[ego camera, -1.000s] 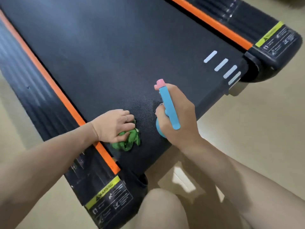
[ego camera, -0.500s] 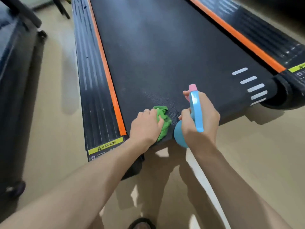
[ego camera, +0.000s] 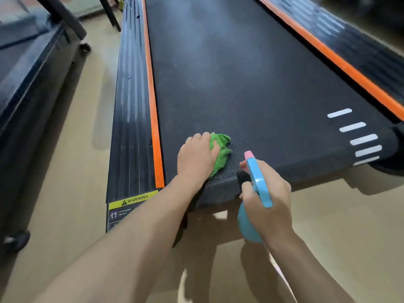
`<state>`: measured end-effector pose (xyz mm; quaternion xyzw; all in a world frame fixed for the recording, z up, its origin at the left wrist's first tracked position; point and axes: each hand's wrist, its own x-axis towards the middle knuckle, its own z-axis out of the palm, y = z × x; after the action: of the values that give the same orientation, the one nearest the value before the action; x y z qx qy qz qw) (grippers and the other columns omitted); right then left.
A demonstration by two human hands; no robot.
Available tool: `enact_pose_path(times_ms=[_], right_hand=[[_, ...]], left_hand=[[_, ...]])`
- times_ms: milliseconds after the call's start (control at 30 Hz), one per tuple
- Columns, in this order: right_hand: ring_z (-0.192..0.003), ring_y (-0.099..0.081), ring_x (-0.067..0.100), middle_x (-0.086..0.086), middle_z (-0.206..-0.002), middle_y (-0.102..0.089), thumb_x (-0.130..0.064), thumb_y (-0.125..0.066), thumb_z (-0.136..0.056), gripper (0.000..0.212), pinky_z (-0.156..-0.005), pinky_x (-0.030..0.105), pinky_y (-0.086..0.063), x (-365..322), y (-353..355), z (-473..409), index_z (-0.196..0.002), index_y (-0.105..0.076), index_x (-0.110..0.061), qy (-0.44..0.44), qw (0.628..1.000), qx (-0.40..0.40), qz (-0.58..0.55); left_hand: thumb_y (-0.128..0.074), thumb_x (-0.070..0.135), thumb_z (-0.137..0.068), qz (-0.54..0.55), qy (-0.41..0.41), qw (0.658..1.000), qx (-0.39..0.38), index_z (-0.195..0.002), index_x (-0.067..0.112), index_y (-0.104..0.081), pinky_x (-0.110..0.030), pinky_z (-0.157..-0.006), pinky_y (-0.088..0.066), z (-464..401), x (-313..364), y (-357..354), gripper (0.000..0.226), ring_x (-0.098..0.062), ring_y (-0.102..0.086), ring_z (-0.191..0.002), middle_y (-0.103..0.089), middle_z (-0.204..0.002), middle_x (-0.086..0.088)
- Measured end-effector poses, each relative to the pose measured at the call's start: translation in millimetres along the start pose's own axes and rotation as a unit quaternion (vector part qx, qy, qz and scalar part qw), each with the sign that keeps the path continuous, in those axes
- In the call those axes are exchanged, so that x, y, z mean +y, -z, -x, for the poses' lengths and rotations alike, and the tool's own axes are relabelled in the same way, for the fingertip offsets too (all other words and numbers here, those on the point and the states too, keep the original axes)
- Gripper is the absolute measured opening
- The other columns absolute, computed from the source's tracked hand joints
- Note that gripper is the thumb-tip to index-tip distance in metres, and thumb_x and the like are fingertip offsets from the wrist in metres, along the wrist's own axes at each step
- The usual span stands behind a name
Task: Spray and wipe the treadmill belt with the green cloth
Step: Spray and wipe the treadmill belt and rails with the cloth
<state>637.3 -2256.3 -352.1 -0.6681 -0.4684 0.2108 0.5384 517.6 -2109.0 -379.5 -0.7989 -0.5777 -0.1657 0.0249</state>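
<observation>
The black treadmill belt [ego camera: 251, 84] runs away from me, with orange strips along both sides. My left hand [ego camera: 194, 159] presses a crumpled green cloth [ego camera: 220, 153] onto the belt's near left corner, fingers curled over the cloth. My right hand [ego camera: 267, 202] grips a blue spray bottle [ego camera: 259, 186] with a pink nozzle, held just off the belt's near edge with the nozzle pointing toward the belt. The bottle's round body hangs below my hand over the floor.
The left side rail [ego camera: 131, 127] is black and ribbed, with a yellow WARNING label [ego camera: 133, 201] at its near end. Another dark machine [ego camera: 26, 95] stands to the left. Beige floor [ego camera: 76, 193] surrounds the treadmill. White stripes [ego camera: 358, 136] mark the belt's right end.
The view has swung so the belt now runs straight ahead. My left hand slid the green cloth farther up the belt. My right hand with the bottle stays near the belt's end.
</observation>
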Motion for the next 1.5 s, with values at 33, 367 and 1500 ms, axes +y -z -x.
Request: enact_pose_path(times_ms=[33, 367, 1500], right_hand=[[-0.071, -0.059, 0.039, 0.013, -0.085, -0.065, -0.005, -0.048, -0.075, 0.023, -0.069, 0.051, -0.053, -4.6, 2.3, -7.5, -0.092, -0.064, -0.004, -0.005, 1.0, -0.014, 0.004], [-0.071, -0.065, 0.037, 0.004, -0.075, -0.062, -0.025, -0.046, -0.066, 0.028, -0.073, 0.049, -0.059, -41.7, 16.3, -61.3, -0.09, -0.06, -0.022, -0.068, 0.967, -0.174, 0.174], [-0.08, -0.057, 0.035, 0.006, -0.08, -0.062, -0.019, -0.049, -0.074, 0.022, -0.077, 0.045, -0.054, -19.9, 83.4, -119.2, -0.093, -0.059, -0.012, -0.05, 0.952, -0.224, 0.202]], left_hand=[[-0.048, 0.036, -0.096, 0.012, 0.025, 0.999, -0.017, -0.096, 0.009, -0.06, -0.042, -0.067, -0.045, -2.8, -4.6, 1.7, 0.029, -0.036, -0.058, -0.085, -0.062, -0.091, -0.013], [-0.038, 0.039, -0.092, 0.009, 0.033, 0.999, -0.037, -0.092, 0.016, -0.059, -0.039, -0.068, -0.045, 35.3, -17.0, 14.1, 0.032, -0.03, -0.059, -0.081, -0.062, -0.086, -0.006], [-0.043, 0.039, -0.096, 0.017, 0.151, 0.983, -0.101, -0.091, 0.019, -0.053, -0.039, -0.07, -0.04, 15.2, 61.6, 10.1, 0.023, -0.025, -0.053, -0.087, -0.06, -0.092, -0.003]])
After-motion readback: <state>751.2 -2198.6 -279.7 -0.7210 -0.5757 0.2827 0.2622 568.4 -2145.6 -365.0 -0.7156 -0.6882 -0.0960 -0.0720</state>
